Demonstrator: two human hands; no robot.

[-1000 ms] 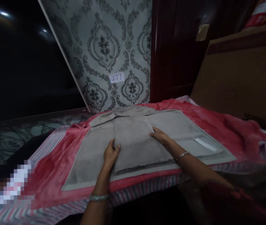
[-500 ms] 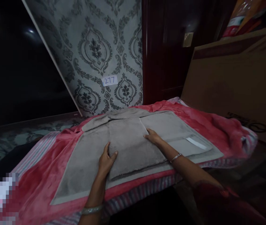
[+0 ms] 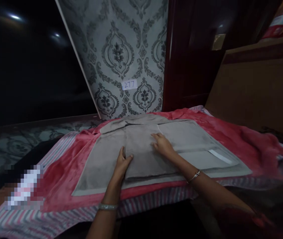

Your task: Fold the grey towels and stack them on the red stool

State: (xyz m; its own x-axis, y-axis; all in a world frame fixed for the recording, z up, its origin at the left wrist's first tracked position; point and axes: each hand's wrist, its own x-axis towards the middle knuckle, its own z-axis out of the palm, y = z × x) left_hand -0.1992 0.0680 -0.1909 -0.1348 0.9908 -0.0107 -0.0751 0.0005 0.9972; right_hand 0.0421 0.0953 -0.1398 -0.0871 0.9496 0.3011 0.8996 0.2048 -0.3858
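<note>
A grey plush garment (image 3: 141,159) lies spread on a red blanket (image 3: 59,172), with one panel folded over its middle. At the left edge of that folded panel rests my left hand (image 3: 122,164), its thumb and fingers apart. My right hand (image 3: 162,145) lies on top of the panel near its right side, fingers stretched out over the cloth. A white strip (image 3: 220,156) shows on the garment's lower right part. Beneath the garment the blanket's striped underside (image 3: 153,199) hangs over the front edge.
A large dark screen (image 3: 32,66) stands at the left. Behind is patterned wallpaper (image 3: 118,53) with a paper label (image 3: 129,84) reading 277. A dark red door (image 3: 191,66) and a big cardboard box (image 3: 261,86) are on the right, a bottle (image 3: 279,25) above the box.
The view has swung left, so the scene sits further right. My right hand has slid inward from the panel's right edge onto its surface; my left hand stays at the left edge.
</note>
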